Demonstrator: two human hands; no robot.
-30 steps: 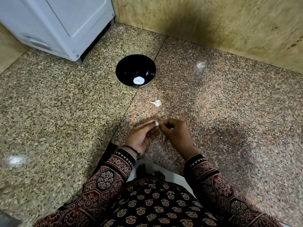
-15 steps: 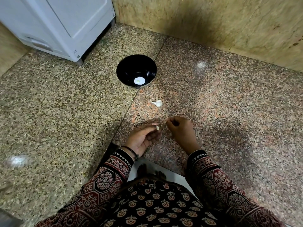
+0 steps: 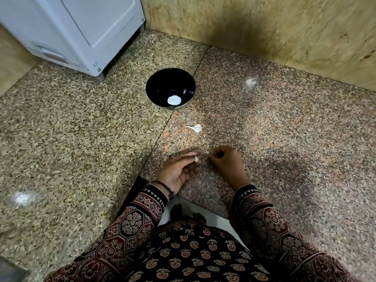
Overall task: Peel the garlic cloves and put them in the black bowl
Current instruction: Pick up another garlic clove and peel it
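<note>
Inside the black bowl (image 3: 156, 86) I see only a pale patch (image 3: 174, 100), clove or glare I cannot tell. Near the bowl lies a loose clove (image 3: 197, 127); farther off, the left hand (image 3: 179, 169) pinches a garlic clove (image 3: 196, 159), the right hand (image 3: 225, 163) a skin scrap (image 3: 207, 152).

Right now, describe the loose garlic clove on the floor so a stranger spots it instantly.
Start at the white appliance at the far left; the black bowl sits on the granite floor near it. Between that bowl and the left hand lies a white garlic clove with a thin tail. Unlike the smaller clove pinched in that hand, it lies alone, untouched.
</note>
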